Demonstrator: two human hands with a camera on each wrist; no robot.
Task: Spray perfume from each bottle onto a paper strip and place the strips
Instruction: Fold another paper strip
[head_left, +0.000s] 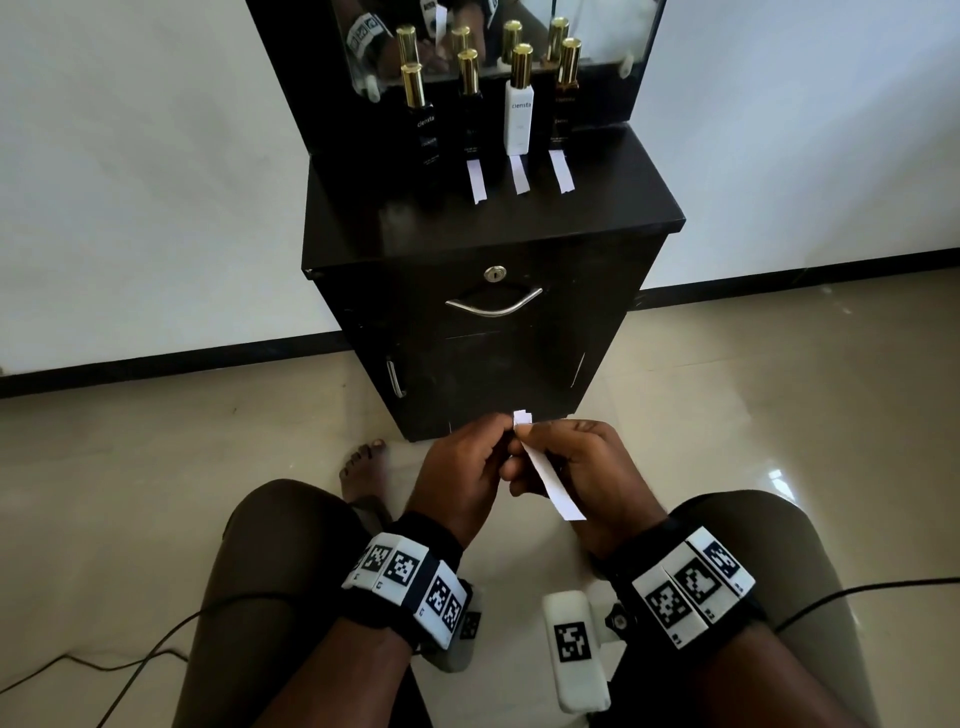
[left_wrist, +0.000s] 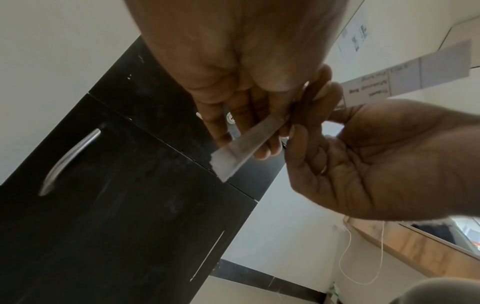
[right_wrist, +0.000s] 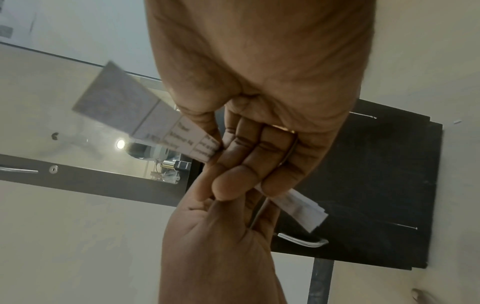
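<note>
Both hands meet low, near the cabinet (head_left: 488, 332) front. Right hand (head_left: 587, 467): grip narrow, fingers curled, pinching a small bundle of paper strips (head_left: 550, 480). Left hand (head_left: 462, 473): fingertips pinch the bundle's far end. On the worktop (head_left: 613, 208), four perfume bottles (head_left: 518, 106) stand at the far edge; three strips (head_left: 520, 174) lie before the right three.

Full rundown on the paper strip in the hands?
The paper strip is narrow, white and thin, with printed text and ruled boxes on its underside in the wrist views. Both hands hold it in the air in front of the cabinet: the left hand pinches its far end, and the right hand grips it. Its near end hangs free.
</note>
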